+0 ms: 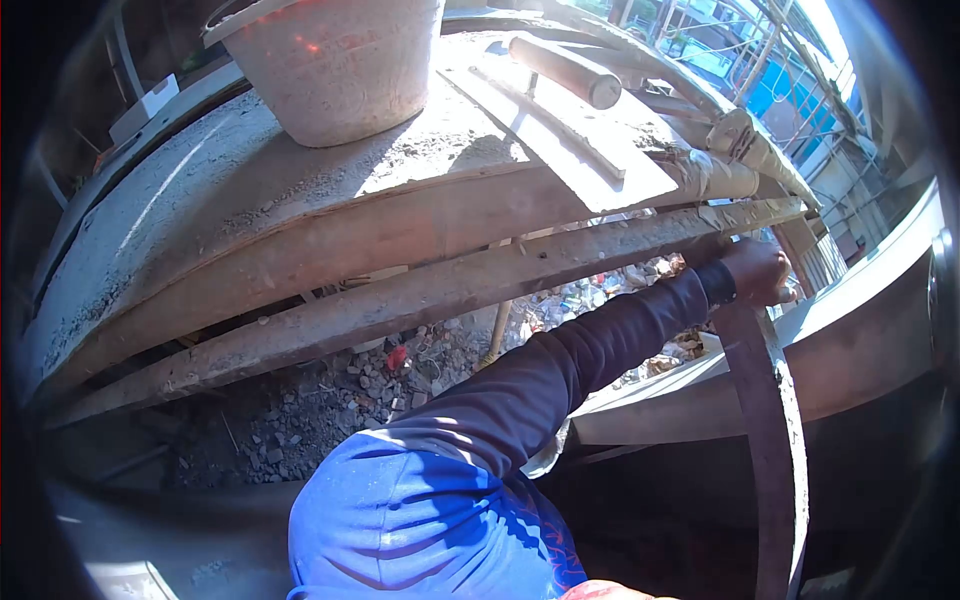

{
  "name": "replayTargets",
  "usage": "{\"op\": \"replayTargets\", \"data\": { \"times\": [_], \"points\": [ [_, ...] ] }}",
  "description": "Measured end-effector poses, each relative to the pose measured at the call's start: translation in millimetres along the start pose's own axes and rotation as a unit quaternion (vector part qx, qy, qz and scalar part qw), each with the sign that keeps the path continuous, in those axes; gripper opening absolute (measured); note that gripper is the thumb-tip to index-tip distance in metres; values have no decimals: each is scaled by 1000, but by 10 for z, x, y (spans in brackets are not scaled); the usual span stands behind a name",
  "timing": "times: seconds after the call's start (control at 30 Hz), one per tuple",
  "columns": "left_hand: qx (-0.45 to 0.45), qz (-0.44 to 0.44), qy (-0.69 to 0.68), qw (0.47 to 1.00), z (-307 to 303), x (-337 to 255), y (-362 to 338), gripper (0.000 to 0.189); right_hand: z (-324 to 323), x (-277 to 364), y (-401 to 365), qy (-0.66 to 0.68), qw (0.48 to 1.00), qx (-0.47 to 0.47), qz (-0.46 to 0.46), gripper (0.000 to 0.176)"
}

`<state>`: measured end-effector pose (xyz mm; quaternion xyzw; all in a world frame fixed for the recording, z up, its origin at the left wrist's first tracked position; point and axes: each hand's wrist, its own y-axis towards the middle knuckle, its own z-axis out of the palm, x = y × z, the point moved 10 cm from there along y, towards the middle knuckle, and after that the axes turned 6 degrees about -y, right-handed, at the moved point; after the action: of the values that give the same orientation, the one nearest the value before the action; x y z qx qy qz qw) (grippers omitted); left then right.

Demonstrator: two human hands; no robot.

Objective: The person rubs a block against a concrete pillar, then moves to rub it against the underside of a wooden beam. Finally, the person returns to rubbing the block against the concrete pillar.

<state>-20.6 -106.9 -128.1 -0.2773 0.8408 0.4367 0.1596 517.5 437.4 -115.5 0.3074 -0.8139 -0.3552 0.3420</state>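
My left hand point(756, 272), in a dark sleeve with a black cuff, reaches out to the right. Its fingers are closed at the upper end of a long wooden board point(765, 430), which runs down to the bottom edge of the view. Just above the hand is the end of a narrow wooden beam point(450, 275). A plastering float point(565, 120) with a round handle lies on the dusty plank platform, its flat blade over the platform's edge. My right hand is not in view.
A mortar-stained bucket point(340, 70) stands on the dusty platform point(200, 190). Rubble point(340, 400) lies below, seen through the gap under the beam. Pale curved edging point(870, 320) is at the right, with scaffolding poles point(770, 60) behind.
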Motion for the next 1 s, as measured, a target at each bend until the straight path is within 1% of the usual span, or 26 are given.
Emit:
{"op": "replayTargets", "data": {
  "times": [0.07,0.1,0.13,0.17,0.2,0.23,0.27,0.3,0.33,0.37,0.4,0.43,0.53,0.67,0.7,0.73,0.77,0.8,0.83,0.87,0.9,0.93,0.97,1.0],
  "points": [
    [-27,19,-10,999,-32,-23,14,43,64,-212,59,-18,999,9,-40,69],
    [-29,29,-24,999,-44,-38,1,43,148,-370,74,-34,996,14,-84,69],
    [-18,33,-19,999,-61,-76,-6,43,240,-595,112,-40,994,22,-101,69],
    [-6,39,-16,999,-73,-94,-2,43,88,-227,-14,-18,997,57,-46,60],
    [-25,46,-30,998,-55,-59,9,43,-17,82,-169,12,997,68,29,70],
    [-28,60,-5,998,-22,-44,47,43,-71,151,-205,28,999,40,4,71],
    [-65,77,-36,994,-81,-75,25,45,-157,477,-285,15,998,53,15,72],
    [-41,61,-42,996,-51,-58,41,46,-190,723,-330,52,996,65,15,70],
    [-42,66,-18,997,-79,-102,38,48,-229,674,-334,31,999,34,4,71],
    [-48,96,3,994,-70,-116,61,49,-244,724,-351,38,998,40,17,72],
    [-39,87,-13,995,-67,-104,47,49,-259,825,-386,49,997,47,29,73],
    [-32,76,-26,996,-75,-105,49,50,-293,886,-404,31,998,37,28,74],
    [-35,64,-25,997,-118,-163,13,50,-333,1039,-446,18,998,34,40,75],
    [7,3,-18,1000,-36,-108,26,49,-367,1168,-440,38,997,41,52,75],
    [1,18,2,1000,-3,-129,33,48,-375,1130,-406,63,995,42,69,74],
    [-12,26,30,999,13,-91,34,47,-388,1145,-359,111,992,20,63,72],
    [-28,31,37,998,-12,-109,4,45,-428,1314,-293,132,989,24,59,68],
    [-48,31,54,997,-39,-136,-28,44,-376,1233,-68,137,990,13,-32,62],
    [-10,-9,38,999,62,-13,-3,43,-337,1667,4,149,985,47,-75,57],
    [-22,19,58,998,48,-60,-20,44,-445,2208,77,160,977,77,-121,53],
    [-28,21,38,999,7,-74,-35,41,-523,2605,157,160,966,78,-188,49],
    [-1,3,68,998,76,-27,-5,38,-639,3212,230,133,969,43,-203,46],
    [-20,2,55,998,3,-57,-39,39,-774,3705,244,135,961,26,-241,46],
    [-13,-27,51,998,-156,-5,-47,40,-833,4122,239,149,945,23,-291,46]
  ]
}}
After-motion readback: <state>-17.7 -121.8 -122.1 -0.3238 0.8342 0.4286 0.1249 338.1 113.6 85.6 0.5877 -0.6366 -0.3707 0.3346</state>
